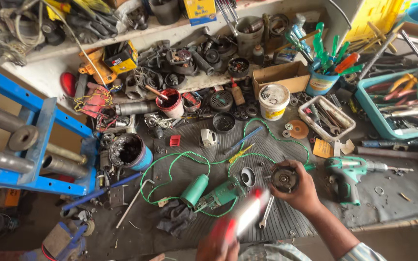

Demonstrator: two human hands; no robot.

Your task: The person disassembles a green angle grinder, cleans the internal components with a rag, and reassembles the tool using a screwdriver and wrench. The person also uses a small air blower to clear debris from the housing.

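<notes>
A repair workshop: beyond the hands, the tabletop (393, 193) is crowded with greasy machine parts, a cup of screwdrivers (321, 79), a tray of pliers (402, 104), a cordless drill (351, 174) and a dismantled green power tool (216, 193).

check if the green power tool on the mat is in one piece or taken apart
Taken apart: the green tool body lies on the mat with its front end open, and the right hand holds a separate round metal part.

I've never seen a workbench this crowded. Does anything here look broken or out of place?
Yes. The green power tool lies opened up, its round front part off and held in the right hand. Its green cord sprawls in loose loops over the mat. The left hand holds a blurred red-handled tool.
</notes>
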